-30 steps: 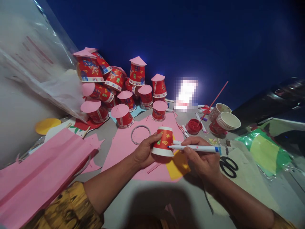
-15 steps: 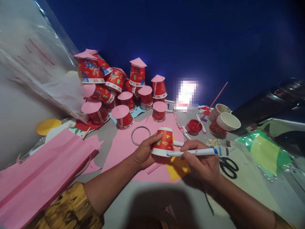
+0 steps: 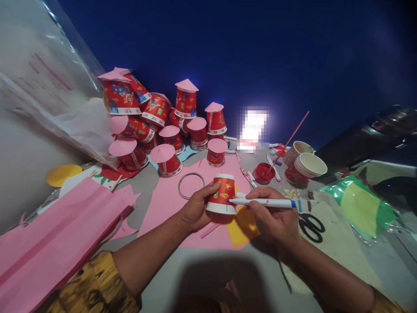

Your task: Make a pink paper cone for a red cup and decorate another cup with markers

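Red and white, the paper cup [image 3: 224, 184] is held upside down, narrow end up, over a big sheet of pink paper [image 3: 156, 217]. It looks only just begun. One short blue line [image 3: 227, 205] shows low on its front, near the white band [image 3: 215, 209] at the wide end. The rest of the band that shows looks plain, and no hat is on top. At the back, lots of red cups [image 3: 185, 104] wear pink paper hats [image 3: 186, 85], and many have little coloured marks on their bands. Those seem done; next to them, this one lacks most of its marks and a hat.

The cup is between the two hands. The left hand [image 3: 197, 211] is wrapped around its left side, thumb on the front. The right hand [image 3: 275, 219] pinches a white marker pen [image 3: 265, 202] with a blue end, like you hold a pencil. The pen's tip meets the right part of the cup's front, just above the band, but I cannot tell if it is pressing.

Yellow paper [image 3: 243, 228] lies lower down, between the hands. A grey ring [image 3: 179, 191] lies just past the left hand, and black-handled scissors [image 3: 312, 225] lie beside the right one.
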A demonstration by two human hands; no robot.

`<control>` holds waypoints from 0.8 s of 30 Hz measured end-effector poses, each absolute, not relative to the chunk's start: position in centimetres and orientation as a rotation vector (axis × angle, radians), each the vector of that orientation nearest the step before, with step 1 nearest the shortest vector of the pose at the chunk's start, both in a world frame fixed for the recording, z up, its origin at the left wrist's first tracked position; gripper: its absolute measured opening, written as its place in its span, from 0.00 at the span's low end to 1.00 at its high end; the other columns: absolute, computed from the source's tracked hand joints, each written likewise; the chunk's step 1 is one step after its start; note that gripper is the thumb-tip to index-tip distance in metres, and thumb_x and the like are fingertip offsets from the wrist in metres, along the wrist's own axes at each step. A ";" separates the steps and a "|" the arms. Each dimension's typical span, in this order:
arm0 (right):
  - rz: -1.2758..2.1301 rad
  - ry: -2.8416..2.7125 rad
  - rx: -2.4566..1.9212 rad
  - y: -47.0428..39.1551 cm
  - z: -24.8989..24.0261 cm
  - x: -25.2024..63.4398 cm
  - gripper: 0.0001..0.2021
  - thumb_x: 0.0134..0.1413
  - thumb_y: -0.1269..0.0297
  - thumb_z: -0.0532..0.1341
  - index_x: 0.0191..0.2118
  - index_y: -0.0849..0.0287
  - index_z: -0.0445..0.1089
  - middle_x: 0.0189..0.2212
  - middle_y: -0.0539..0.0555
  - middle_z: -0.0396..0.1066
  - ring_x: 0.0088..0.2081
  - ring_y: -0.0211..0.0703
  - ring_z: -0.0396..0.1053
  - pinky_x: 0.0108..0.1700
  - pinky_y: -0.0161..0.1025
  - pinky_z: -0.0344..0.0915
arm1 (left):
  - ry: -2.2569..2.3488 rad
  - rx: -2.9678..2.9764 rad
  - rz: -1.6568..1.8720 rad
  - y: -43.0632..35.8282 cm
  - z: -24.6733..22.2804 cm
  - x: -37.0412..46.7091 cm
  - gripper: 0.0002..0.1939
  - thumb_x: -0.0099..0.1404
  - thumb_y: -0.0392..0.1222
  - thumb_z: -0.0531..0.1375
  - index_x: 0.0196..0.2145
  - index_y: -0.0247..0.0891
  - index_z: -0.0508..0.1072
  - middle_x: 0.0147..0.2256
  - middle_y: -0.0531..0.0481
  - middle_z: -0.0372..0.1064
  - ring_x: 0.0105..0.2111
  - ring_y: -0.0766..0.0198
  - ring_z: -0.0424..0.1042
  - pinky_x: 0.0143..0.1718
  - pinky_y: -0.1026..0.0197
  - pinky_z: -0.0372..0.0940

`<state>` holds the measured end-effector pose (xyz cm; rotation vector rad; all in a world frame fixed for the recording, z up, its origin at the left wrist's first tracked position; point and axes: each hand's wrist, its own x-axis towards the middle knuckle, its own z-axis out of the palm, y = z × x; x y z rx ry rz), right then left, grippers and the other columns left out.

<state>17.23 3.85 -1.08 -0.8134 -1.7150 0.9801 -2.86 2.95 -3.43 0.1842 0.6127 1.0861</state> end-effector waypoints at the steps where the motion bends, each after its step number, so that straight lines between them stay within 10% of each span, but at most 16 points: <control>1: 0.983 -1.720 -0.800 3.8 -0.9 17.2 0.03 0.64 0.67 0.65 0.41 0.54 0.77 0.31 0.50 0.79 0.28 0.38 0.74 0.30 0.32 0.68 | 0.616 0.191 1.082 3.0 -3.4 -2.9 0.13 0.65 0.41 0.67 0.45 0.31 0.77 0.40 0.40 0.81 0.37 0.56 0.81 0.47 0.55 0.73; 24: 0.956 -1.732 -0.780 3.8 -0.8 17.1 0.05 0.63 0.70 0.64 0.41 0.54 0.77 0.32 0.49 0.80 0.32 0.39 0.78 0.36 0.32 0.72 | 0.589 0.192 1.089 3.0 -3.3 -2.9 0.12 0.67 0.40 0.63 0.45 0.27 0.78 0.38 0.37 0.82 0.37 0.54 0.81 0.45 0.55 0.74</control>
